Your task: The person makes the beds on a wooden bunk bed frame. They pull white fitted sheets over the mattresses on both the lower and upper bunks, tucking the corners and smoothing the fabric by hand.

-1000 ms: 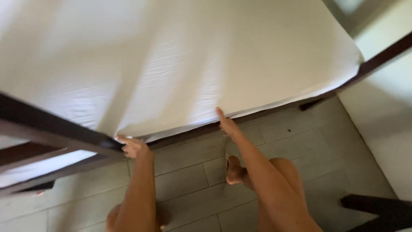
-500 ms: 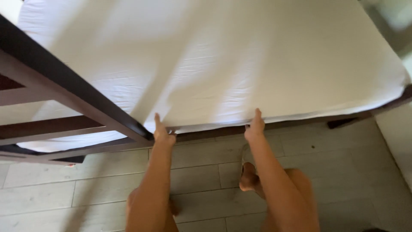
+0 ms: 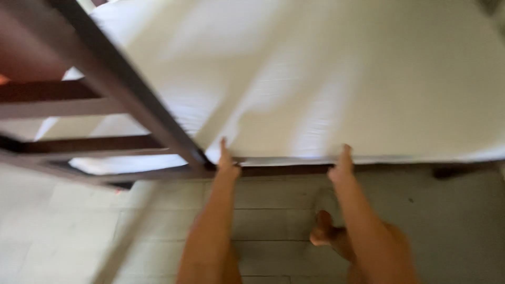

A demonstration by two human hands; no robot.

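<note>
The mattress (image 3: pixel 326 79), covered in a white sheet (image 3: pixel 294 126), filled most of your view, lying on the dark wooden bed frame (image 3: pixel 131 100) with its near edge running across the middle of the picture. Compared with a second before, that edge had levelled out in front of you: earlier it slanted away to the right, and you had squared yourself up to the bed since then. The frame post had also swung further left in view.

Your hands had shifted along the edge with that turn. Your left hand (image 3: pixel 227 164) had come off the corner by the post and was pressed against the sheet's lower edge just beside it, fingers pointing up; motion blur hid whether they pinched the cloth or only pushed on it, so I cannot tell. Your right hand (image 3: pixel 342 167) sat further right along the same edge, equally blurred. Judging from this, you were working the sheet in along the mattress side.

Below, your bare foot (image 3: pixel 325 234) stood on the grey tiled floor (image 3: pixel 463 226).
</note>
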